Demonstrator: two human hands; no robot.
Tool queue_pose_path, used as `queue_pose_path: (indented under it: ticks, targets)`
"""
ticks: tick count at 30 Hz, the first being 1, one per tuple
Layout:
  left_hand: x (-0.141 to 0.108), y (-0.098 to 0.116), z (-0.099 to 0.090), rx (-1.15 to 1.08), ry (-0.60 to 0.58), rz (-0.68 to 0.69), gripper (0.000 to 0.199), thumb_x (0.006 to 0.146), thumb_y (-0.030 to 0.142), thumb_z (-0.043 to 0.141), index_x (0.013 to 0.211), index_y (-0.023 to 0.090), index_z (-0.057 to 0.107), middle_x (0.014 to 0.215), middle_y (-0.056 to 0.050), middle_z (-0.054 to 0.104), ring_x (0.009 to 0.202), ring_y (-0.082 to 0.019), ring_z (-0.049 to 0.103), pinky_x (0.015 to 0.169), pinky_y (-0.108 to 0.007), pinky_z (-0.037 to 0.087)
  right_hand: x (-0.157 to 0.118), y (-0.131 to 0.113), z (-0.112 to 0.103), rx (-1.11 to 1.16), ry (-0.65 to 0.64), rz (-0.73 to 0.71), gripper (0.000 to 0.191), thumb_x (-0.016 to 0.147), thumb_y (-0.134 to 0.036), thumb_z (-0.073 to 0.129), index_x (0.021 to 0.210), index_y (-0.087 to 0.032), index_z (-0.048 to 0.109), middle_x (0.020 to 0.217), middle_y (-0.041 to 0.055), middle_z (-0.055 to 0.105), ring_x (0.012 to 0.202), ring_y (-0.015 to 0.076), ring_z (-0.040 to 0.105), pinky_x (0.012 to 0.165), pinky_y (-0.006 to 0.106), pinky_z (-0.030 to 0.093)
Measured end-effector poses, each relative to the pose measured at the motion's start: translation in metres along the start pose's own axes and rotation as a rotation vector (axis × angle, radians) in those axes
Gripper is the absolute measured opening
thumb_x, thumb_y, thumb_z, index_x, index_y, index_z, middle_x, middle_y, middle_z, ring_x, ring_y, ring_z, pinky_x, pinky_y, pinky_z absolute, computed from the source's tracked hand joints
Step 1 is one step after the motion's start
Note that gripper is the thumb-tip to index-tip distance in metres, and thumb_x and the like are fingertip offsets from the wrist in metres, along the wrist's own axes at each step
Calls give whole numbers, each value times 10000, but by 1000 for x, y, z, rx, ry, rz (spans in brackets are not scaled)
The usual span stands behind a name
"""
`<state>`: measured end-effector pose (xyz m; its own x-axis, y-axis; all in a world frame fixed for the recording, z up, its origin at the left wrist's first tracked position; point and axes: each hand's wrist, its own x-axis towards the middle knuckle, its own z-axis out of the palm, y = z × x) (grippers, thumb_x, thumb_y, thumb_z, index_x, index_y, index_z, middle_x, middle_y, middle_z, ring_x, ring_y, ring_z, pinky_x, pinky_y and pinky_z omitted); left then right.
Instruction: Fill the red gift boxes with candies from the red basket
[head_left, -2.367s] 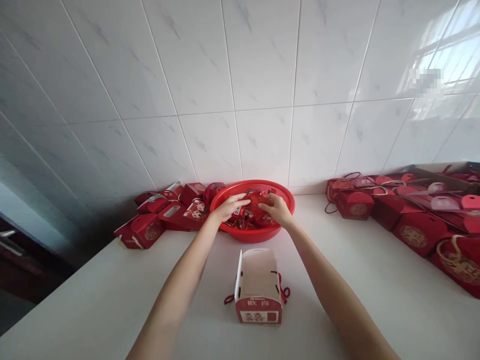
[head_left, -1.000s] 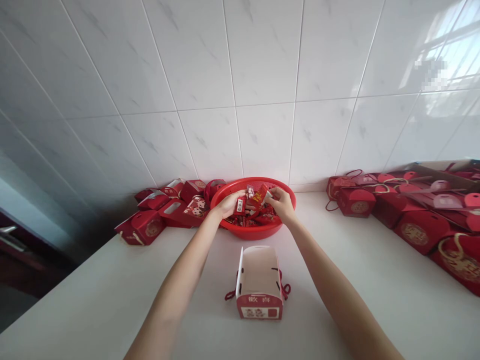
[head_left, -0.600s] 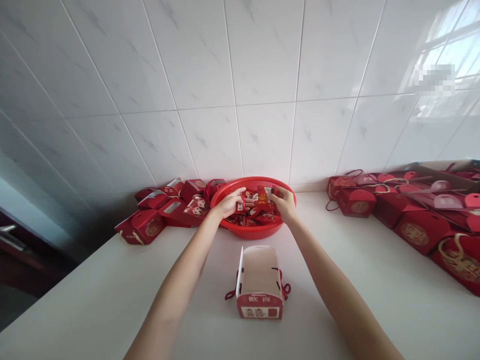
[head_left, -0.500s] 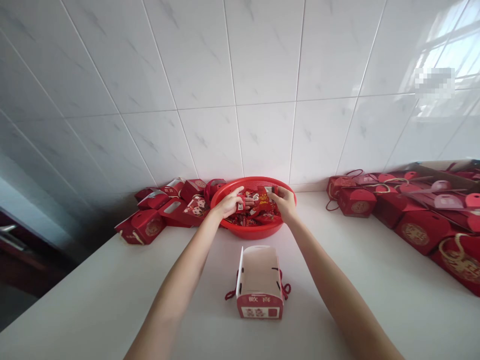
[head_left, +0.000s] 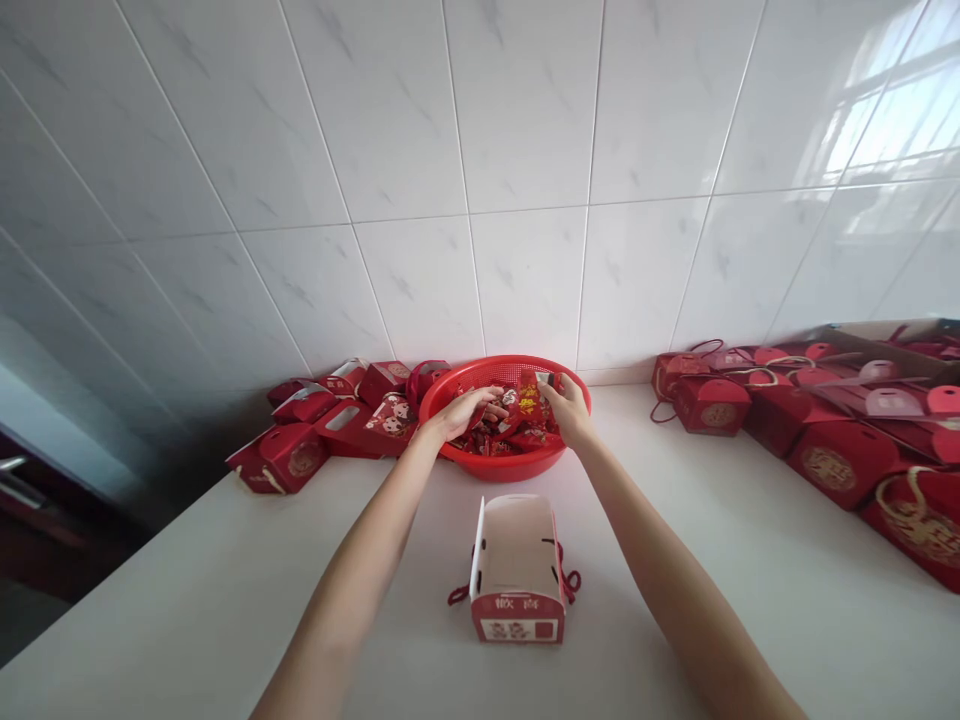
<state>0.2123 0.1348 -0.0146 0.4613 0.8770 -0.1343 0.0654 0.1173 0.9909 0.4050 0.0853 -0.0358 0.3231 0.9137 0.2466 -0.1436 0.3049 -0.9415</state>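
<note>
A red plastic basket (head_left: 502, 468) holds several small red wrapped packets (head_left: 501, 440). My right hand (head_left: 568, 408) is at the basket's right side, thumb and fingers pinched on a red packet with gold characters (head_left: 529, 396). Over the left part of the basket, my left hand (head_left: 459, 412) has its fingers bent inward among the packets; what lies in them is hidden. Nearer to me stands an open red and white gift box (head_left: 517, 570), its inside bare, with dark red cords looped at both sides.
Closed red gift boxes (head_left: 289, 458) are heaped left of the basket. More red boxes with cord handles (head_left: 840, 450) crowd the right side. All rest on a white table (head_left: 645, 540) against a tiled wall (head_left: 525, 280).
My left hand has turned over and its fingers have bent in; the small red packet seen in it before is now hidden. My right hand keeps its pinch on the packet.
</note>
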Motion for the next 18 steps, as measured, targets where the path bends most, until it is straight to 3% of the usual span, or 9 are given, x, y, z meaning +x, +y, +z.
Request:
queue_pose_path:
  ticks: [3, 6, 12, 15, 18]
  targets:
    - [1, 0, -2, -4, -56, 29, 311, 822, 231, 554, 1045, 110, 734, 772, -85, 762, 801, -211, 703, 738, -287, 491, 0, 1, 0, -24, -12, -22, 343, 652, -498, 727, 719, -236, 516, 720, -17, 593, 708, 182, 545, 656, 324, 461]
    - [1, 0, -4, -18, -79, 76, 280, 744, 186, 554, 928, 130, 757, 791, -87, 764, 867, -228, 698, 803, -313, 494, -1, 0, 1, -42, -18, -39, 331, 667, -491, 714, 701, -235, 506, 691, -24, 571, 671, 165, 515, 619, 302, 438]
    - [1, -4, -6, -24, -5, 181, 371, 611, 43, 584, 905, 159, 777, 886, -48, 769, 881, -173, 665, 780, -248, 485, -2, -4, 1, -63, -22, 24, 204, 675, -382, 677, 724, -233, 547, 699, -14, 595, 676, 172, 534, 603, 298, 450]
    - [-1, -4, -5, -23, 19, 189, 369, 616, 38, 670, 950, 154, 773, 918, -47, 762, 793, -150, 656, 707, -242, 497, -2, -4, 0, -67, -37, 32, 178, 662, -347, 663, 733, -232, 548, 685, -20, 585, 657, 165, 523, 583, 288, 443]
    - [-6, 1, -3, -57, 17, 202, 366, 627, 43, 755, 977, 150, 761, 972, -59, 752, 806, -146, 662, 732, -256, 528, -1, -2, -1, -69, -51, 23, 179, 648, -331, 658, 738, -228, 543, 711, -22, 590, 664, 159, 525, 596, 290, 447]
